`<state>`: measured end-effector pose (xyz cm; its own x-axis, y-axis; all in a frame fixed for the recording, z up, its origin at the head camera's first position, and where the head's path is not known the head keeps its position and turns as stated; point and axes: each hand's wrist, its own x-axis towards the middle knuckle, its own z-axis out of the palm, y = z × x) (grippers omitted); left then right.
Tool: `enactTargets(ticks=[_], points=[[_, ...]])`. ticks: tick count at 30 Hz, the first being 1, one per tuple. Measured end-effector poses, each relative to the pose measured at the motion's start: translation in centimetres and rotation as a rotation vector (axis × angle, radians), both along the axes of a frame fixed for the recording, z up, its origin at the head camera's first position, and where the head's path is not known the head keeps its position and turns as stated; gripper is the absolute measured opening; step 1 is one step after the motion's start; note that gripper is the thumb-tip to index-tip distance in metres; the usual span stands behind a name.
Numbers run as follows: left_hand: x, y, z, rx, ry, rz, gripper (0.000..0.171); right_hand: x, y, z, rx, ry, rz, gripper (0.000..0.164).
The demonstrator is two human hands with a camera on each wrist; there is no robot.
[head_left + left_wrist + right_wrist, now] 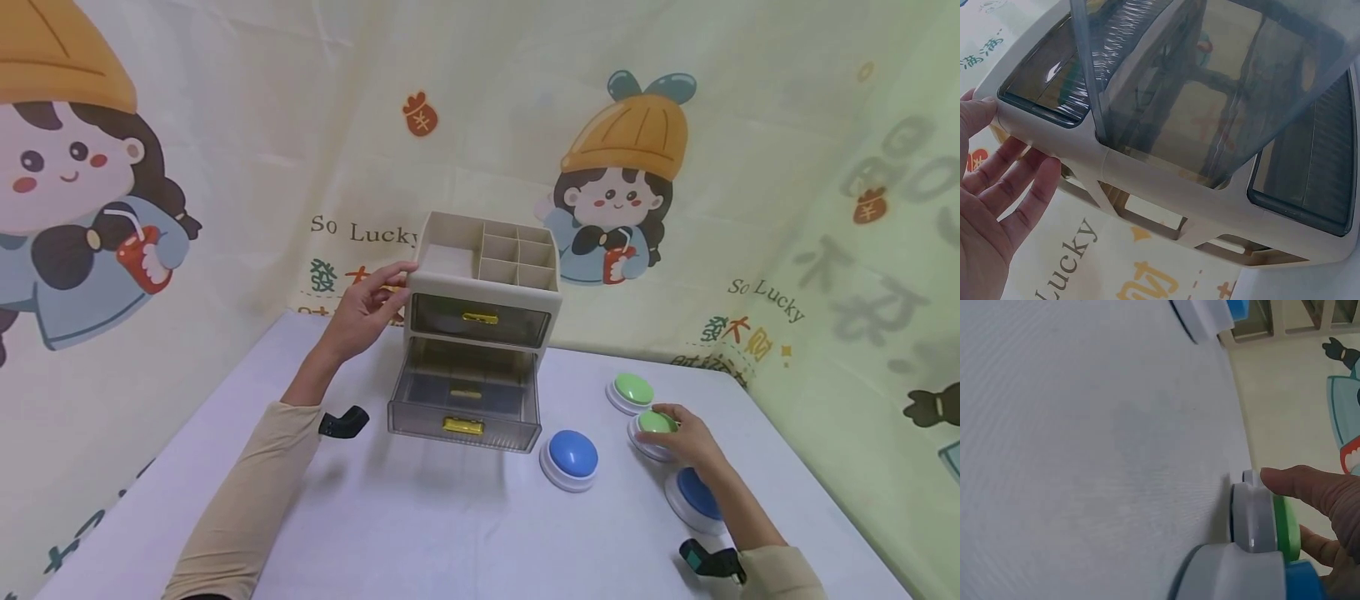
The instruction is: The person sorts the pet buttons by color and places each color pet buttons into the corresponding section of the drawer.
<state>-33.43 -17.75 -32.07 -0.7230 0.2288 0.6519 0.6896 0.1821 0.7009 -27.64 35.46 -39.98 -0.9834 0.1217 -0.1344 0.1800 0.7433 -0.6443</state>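
Above the table point(450, 533), hands point(362, 312) point(692, 440) grip plastic — left, boxy cabinet point(480, 287); right, domed green button point(657, 422).

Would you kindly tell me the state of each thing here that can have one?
Drawer cabinet: upright, held by the left hand
Top compartments: uncovered
Top drawer: closed
Middle drawer: pulled open
Bottom drawer: closed
Far green button: dome up, untouched
Near green button: dome up, gripped by the right hand
Left blue button: dome up, untouched
Right blue button: dome up, partly hidden
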Motion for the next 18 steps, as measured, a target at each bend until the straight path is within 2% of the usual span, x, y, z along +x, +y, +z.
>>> enactTargets(ticks=[13, 16, 18], points=[[-0.02, 0.01, 0.0, -0.007, -0.006, 0.002, 0.044, -0.31, -0.11, -0.7, 0.089, 0.016, -0.05, 0.087], [0.01, 0.01, -0.03, -0.008, -0.007, 0.004, 0.044, -0.12, 0.14, -0.43, 0.073, 0.013, -0.049, 0.088], [0.06, -0.03, -0.02, -0.009, -0.01, 0.008, 0.044, -0.01, 0.33, -0.15, 0.022, 0.008, -0.05, 0.089]])
